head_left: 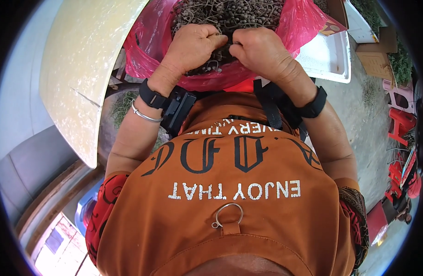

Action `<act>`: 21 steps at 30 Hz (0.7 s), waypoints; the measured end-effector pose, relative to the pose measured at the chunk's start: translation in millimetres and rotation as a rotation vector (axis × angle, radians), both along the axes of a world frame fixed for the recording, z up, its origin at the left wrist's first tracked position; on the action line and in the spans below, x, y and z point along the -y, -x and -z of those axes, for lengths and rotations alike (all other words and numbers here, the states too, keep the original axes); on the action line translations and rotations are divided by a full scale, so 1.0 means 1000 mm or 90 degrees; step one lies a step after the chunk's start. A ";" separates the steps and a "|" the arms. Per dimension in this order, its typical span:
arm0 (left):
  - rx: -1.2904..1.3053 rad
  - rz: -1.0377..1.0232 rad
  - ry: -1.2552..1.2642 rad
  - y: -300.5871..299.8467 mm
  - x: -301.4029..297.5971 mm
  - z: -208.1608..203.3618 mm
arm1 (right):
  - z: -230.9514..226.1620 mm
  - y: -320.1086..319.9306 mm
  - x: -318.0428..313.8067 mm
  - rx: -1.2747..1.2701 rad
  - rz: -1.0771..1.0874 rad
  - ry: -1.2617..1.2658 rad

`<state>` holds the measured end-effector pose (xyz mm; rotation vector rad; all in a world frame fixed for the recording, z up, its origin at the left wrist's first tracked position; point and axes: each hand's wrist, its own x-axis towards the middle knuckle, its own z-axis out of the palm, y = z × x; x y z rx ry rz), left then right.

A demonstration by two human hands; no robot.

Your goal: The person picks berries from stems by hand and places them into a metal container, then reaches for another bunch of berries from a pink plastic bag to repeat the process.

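Note:
A heap of dried, dark grey-brown plant stalks with small round heads (234,11) fills an open pink plastic bag (144,34) in front of me. Over its near part, my left hand (193,46) is closed, thumb and forefinger pinched together. Close beside it on the right, my right hand (262,51) is closed too, fingers curled inward. Both sets of fingertips meet the stalks with a narrow gap between the hands. Whatever lies between the fingers is too small or hidden to make out.
A large pale yellow panel (78,69) rises close on the left. To the right of the bag lies a white foam box (329,57). Cardboard boxes (375,60) with green plants and red plastic stools (399,124) stand farther right on the concrete floor (349,110).

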<state>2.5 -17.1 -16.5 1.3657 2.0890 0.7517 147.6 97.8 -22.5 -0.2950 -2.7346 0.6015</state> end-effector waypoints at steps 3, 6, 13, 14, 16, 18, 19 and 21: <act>0.146 0.032 -0.078 -0.008 0.000 0.004 | -0.007 -0.005 -0.009 0.064 -0.013 0.113; 0.098 0.116 -0.135 -0.012 -0.003 0.001 | -0.016 -0.009 -0.011 0.099 -0.032 0.176; -0.191 0.194 -0.155 -0.022 -0.002 0.003 | -0.033 -0.009 -0.003 0.182 -0.028 0.049; -0.233 0.188 -0.179 -0.025 0.000 0.005 | -0.035 -0.010 -0.002 0.182 -0.031 0.040; -0.317 0.174 -0.226 -0.029 0.002 0.006 | -0.036 -0.012 -0.001 0.214 -0.064 0.044; -0.326 0.204 -0.217 -0.031 0.004 0.003 | -0.036 -0.013 -0.002 0.278 -0.130 0.055; -0.334 0.235 -0.205 -0.032 0.006 0.001 | -0.035 -0.014 -0.005 0.277 -0.129 0.053; -0.344 0.267 -0.195 -0.027 0.005 0.003 | -0.032 -0.017 -0.013 0.249 -0.301 0.031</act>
